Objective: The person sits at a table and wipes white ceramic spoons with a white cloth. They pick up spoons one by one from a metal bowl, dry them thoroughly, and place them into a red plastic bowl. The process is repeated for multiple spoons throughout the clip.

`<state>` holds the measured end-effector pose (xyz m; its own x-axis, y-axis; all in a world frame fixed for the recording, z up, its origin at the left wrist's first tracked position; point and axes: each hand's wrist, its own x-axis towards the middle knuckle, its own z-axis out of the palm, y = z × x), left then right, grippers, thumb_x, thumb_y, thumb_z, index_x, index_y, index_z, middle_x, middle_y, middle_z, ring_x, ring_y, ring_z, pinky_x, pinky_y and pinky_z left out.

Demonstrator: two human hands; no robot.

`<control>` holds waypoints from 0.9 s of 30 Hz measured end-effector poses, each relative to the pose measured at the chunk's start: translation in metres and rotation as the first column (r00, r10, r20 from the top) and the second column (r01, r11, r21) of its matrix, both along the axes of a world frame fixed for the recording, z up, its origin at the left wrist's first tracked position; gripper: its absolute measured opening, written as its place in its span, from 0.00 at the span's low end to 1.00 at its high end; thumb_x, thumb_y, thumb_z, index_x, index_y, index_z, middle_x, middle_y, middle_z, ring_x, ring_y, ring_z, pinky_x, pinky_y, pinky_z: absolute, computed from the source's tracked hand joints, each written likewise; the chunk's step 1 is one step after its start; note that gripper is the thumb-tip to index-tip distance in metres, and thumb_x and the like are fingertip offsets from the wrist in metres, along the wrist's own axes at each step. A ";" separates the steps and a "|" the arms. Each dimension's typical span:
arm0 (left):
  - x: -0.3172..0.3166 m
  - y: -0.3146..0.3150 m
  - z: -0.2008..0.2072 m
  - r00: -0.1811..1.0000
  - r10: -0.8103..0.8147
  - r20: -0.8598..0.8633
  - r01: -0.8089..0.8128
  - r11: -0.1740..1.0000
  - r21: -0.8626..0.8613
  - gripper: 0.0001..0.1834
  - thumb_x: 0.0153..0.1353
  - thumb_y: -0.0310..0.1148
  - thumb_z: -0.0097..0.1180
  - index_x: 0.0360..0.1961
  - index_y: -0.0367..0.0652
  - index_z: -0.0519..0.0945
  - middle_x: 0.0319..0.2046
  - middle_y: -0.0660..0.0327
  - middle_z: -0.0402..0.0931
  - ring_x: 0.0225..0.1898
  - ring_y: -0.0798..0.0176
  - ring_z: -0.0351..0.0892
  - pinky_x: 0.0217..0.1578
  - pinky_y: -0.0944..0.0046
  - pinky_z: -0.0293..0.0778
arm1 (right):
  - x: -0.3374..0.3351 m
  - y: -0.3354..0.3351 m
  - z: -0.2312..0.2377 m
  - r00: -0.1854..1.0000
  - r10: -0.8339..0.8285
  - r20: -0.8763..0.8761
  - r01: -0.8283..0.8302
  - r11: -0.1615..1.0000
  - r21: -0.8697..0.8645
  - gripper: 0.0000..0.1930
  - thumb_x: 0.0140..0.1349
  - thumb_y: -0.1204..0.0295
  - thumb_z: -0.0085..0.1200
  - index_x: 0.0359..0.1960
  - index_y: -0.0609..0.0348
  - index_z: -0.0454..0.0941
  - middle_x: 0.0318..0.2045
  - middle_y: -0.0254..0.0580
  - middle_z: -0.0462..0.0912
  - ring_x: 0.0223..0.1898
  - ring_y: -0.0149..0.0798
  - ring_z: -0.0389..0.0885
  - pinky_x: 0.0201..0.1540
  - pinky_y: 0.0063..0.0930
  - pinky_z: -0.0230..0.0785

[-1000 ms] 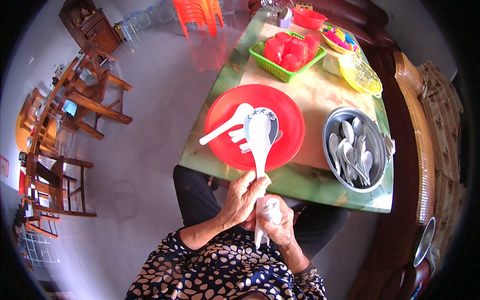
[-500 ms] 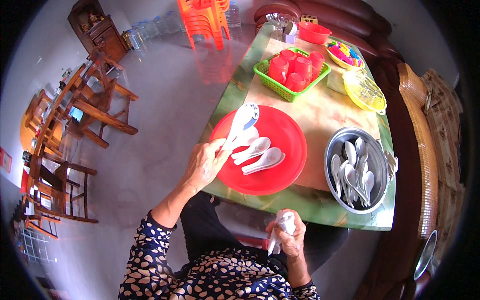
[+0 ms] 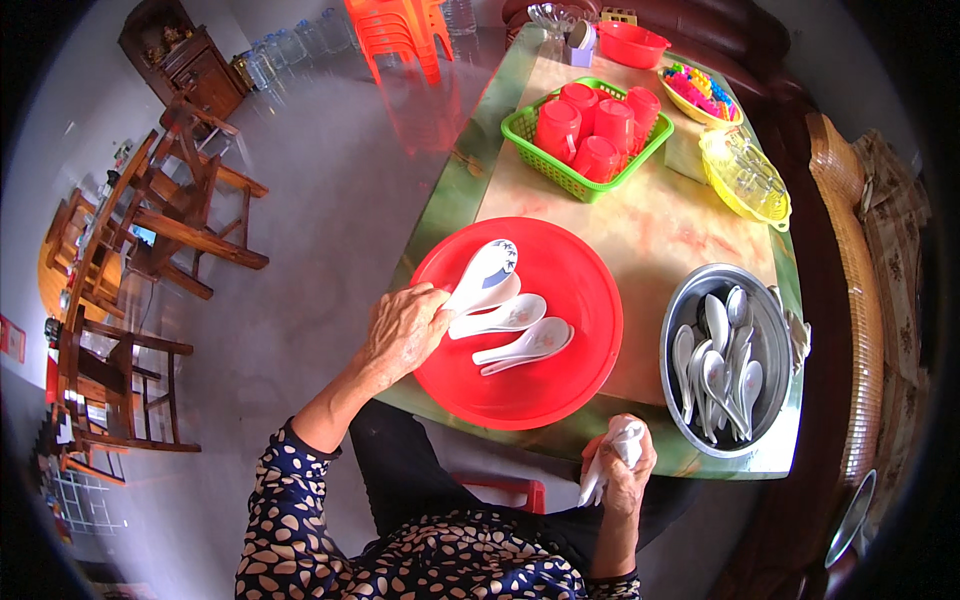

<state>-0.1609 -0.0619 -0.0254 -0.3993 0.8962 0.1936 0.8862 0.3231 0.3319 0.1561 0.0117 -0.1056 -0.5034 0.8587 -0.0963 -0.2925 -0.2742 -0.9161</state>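
Two hands: left hand over the left rim of the red plate; right hand by the near edge of the surface, well apart from it.
Patterned spoon: above the left part of the plate, far and right of the left hand, which is the nearer.
Long axis: slanting, handle near left, broad end far right.
Left grasp: thumb and fingers pinching the handle end.
Right grasp: fingers wrapped around a crumpled white cloth.
White spoons: on the plate, handles left, broad ends right; one partly hidden by the patterned spoon, contact cannot be told.
Metal bowl: right of the plate, far right of the right hand, holding further spoons.
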 end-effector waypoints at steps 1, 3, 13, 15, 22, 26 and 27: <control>0.002 0.000 -0.001 1.000 0.015 -0.001 -0.015 1.000 -0.018 0.10 0.56 0.34 0.57 0.33 0.38 0.79 0.28 0.52 0.78 0.30 0.46 0.78 0.29 0.52 0.71 | 0.000 0.002 0.005 1.000 0.003 0.017 -0.002 1.000 -0.026 0.21 0.48 0.77 0.52 0.46 0.65 0.67 0.22 0.47 0.77 0.17 0.35 0.75 0.20 0.26 0.71; 0.007 0.001 -0.001 0.999 0.040 -0.009 -0.040 0.998 -0.048 0.10 0.56 0.35 0.57 0.34 0.39 0.80 0.29 0.53 0.79 0.30 0.47 0.78 0.30 0.52 0.71 | -0.001 0.005 0.009 1.000 0.011 0.023 -0.010 0.998 -0.055 0.20 0.47 0.80 0.50 0.46 0.65 0.67 0.22 0.46 0.77 0.19 0.35 0.76 0.21 0.27 0.72; 0.007 0.005 0.004 0.985 0.081 0.153 -0.065 0.992 -0.105 0.24 0.48 0.41 0.67 0.44 0.40 0.80 0.26 0.53 0.80 0.26 0.53 0.81 0.31 0.58 0.75 | -0.006 0.008 0.003 1.000 -0.029 -0.007 0.029 0.998 -0.059 0.19 0.51 0.74 0.56 0.46 0.62 0.67 0.20 0.46 0.77 0.13 0.33 0.73 0.15 0.24 0.68; 0.008 0.004 0.011 0.986 0.081 0.144 -0.063 0.990 -0.123 0.23 0.48 0.40 0.66 0.44 0.40 0.80 0.26 0.53 0.81 0.26 0.52 0.81 0.31 0.57 0.75 | -0.006 0.007 0.005 0.999 -0.041 0.018 0.042 0.996 -0.074 0.19 0.51 0.75 0.55 0.46 0.62 0.67 0.20 0.46 0.77 0.14 0.34 0.73 0.15 0.24 0.68; 0.008 0.000 0.010 0.995 0.075 0.072 -0.068 0.993 -0.093 0.16 0.52 0.34 0.60 0.43 0.40 0.79 0.32 0.48 0.80 0.34 0.46 0.80 0.35 0.54 0.74 | -0.001 0.009 0.009 0.999 -0.004 0.045 0.010 0.992 -0.128 0.18 0.53 0.78 0.54 0.47 0.62 0.69 0.24 0.45 0.79 0.21 0.34 0.78 0.23 0.26 0.72; 0.001 -0.007 -0.015 0.993 0.039 0.108 -0.045 0.997 0.055 0.13 0.53 0.30 0.59 0.41 0.40 0.78 0.31 0.47 0.80 0.35 0.42 0.79 0.35 0.50 0.73 | 0.001 0.008 0.010 0.995 -0.008 0.104 0.018 0.995 -0.099 0.15 0.54 0.78 0.53 0.45 0.60 0.71 0.27 0.40 0.80 0.27 0.31 0.78 0.30 0.25 0.72; 0.002 -0.007 -0.010 0.985 0.075 0.153 -0.076 0.997 -0.002 0.15 0.53 0.30 0.60 0.42 0.39 0.78 0.33 0.48 0.79 0.36 0.43 0.78 0.37 0.51 0.73 | 0.001 0.009 0.010 0.995 -0.003 0.099 0.012 0.996 -0.084 0.16 0.54 0.78 0.53 0.45 0.60 0.71 0.27 0.39 0.80 0.28 0.30 0.78 0.31 0.24 0.72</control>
<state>-0.1589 -0.0685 -0.0351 -0.4909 0.8618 0.1280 0.7979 0.3858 0.4631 0.1571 0.0207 -0.0961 -0.4812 0.8492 -0.2174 -0.2040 -0.3497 -0.9144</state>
